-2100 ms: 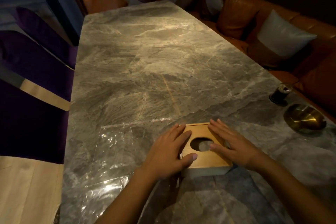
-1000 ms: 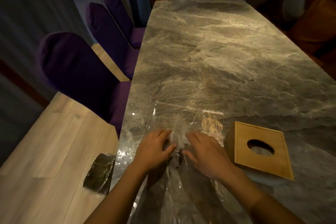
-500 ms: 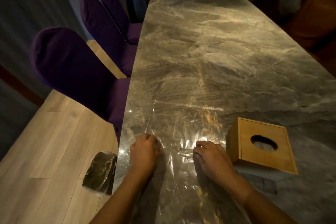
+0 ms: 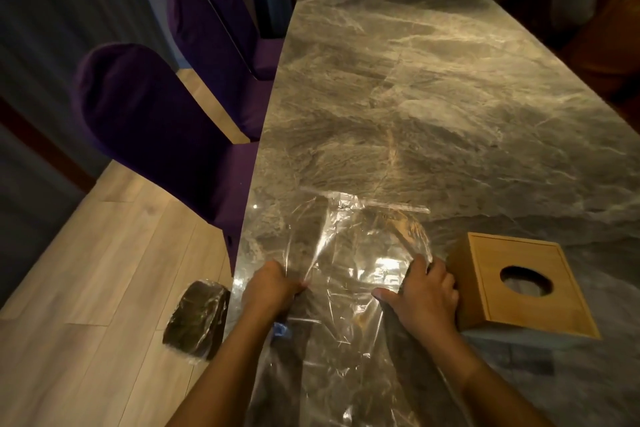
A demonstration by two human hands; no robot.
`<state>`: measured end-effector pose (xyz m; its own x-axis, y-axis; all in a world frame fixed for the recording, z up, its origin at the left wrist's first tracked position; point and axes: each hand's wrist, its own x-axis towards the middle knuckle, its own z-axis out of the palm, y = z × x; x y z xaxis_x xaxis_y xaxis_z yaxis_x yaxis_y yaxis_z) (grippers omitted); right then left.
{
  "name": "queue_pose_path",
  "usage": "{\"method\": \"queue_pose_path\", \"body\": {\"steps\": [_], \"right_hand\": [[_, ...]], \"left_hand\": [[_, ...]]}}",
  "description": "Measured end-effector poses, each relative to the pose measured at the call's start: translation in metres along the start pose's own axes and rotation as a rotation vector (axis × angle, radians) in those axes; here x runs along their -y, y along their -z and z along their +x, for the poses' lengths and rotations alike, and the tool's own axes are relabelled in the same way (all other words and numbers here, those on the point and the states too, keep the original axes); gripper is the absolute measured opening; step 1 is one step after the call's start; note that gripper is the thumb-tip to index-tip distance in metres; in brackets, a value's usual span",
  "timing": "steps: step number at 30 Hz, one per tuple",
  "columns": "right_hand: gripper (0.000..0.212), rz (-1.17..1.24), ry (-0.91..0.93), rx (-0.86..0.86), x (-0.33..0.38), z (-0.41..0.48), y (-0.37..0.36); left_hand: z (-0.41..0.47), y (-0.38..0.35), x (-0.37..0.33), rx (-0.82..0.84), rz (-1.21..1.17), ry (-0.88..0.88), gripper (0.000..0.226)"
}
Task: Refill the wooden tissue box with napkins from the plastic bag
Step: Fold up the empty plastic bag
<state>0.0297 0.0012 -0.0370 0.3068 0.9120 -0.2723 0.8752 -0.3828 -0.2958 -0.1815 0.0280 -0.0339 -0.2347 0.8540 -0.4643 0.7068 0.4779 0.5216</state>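
Note:
A clear plastic bag [image 4: 349, 253] lies flat and crinkled on the grey marble table [image 4: 415, 97], near its left edge. My left hand [image 4: 272, 288] grips the film with curled fingers at the bag's left side. My right hand [image 4: 424, 291] grips the bag's right side, thumb out to the left. The wooden tissue box [image 4: 519, 284], square with a round hole in its top, stands just right of my right hand. No napkins are visible inside the bag.
Purple chairs [image 4: 156, 121] line the table's left side. A dark wrapped bundle [image 4: 197, 317] lies on the wooden floor beside the table edge. Orange sofa cushions [image 4: 609, 28] sit at the far right.
Both hands left the wooden box and moved left onto the plastic bag. They now grip it further apart, and the film between them is lifted and stretched.

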Motion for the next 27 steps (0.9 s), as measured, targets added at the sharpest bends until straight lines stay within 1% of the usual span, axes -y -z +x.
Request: {"method": "queue_pose_path", "body": {"steps": [2,4,6,8,10,14,15,17,18,19,21,22,24,27], "right_hand": [[0.093,0.066,-0.055,-0.003,0.0,0.002,0.004],[0.09,0.22,-0.095,-0.002,-0.003,0.005,0.007],[0.088,0.358,-0.112,0.001,-0.009,0.008,0.009],[0.084,0.444,-0.14,0.02,-0.012,0.011,0.012],[0.075,0.505,-0.161,0.056,-0.012,0.013,0.014],[0.068,0.528,-0.131,0.126,-0.008,0.015,0.009],[0.067,0.583,-0.121,0.142,-0.006,0.016,0.007],[0.065,0.768,-0.146,0.198,-0.001,0.017,0.009],[0.057,0.852,-0.156,0.22,0.001,0.018,0.012],[0.044,0.914,-0.158,0.233,0.003,0.017,0.016],[0.022,0.999,-0.168,0.266,0.002,0.015,0.028],[0.014,1.032,-0.167,0.284,0.001,0.013,0.033],[0.012,1.092,-0.116,0.331,-0.005,0.011,0.04],[0.015,1.084,-0.014,0.396,-0.01,0.008,0.047]], "left_hand": [[0.0,0.001,0.007,0.004,-0.052,-0.081,0.024],[0.001,0.004,0.018,-0.024,-0.175,-0.136,0.016],[0.003,0.01,0.028,-0.02,-0.385,-0.14,0.014],[0.004,0.016,0.034,0.026,-0.579,-0.118,0.013],[0.004,0.02,0.035,0.064,-0.678,-0.116,0.012],[0.0,0.023,0.036,0.106,-0.765,-0.181,0.012],[-0.003,0.023,0.036,0.122,-0.794,-0.199,0.012],[-0.007,0.023,0.035,0.155,-0.858,-0.229,0.011],[-0.008,0.024,0.035,0.165,-0.882,-0.239,0.011],[-0.009,0.026,0.034,0.169,-0.894,-0.247,0.011],[-0.009,0.028,0.033,0.165,-0.901,-0.256,0.012],[-0.009,0.03,0.032,0.158,-0.9,-0.256,0.012],[-0.009,0.033,0.031,0.139,-0.895,-0.248,0.012],[-0.01,0.035,0.03,0.127,-0.92,-0.21,0.011]]}}
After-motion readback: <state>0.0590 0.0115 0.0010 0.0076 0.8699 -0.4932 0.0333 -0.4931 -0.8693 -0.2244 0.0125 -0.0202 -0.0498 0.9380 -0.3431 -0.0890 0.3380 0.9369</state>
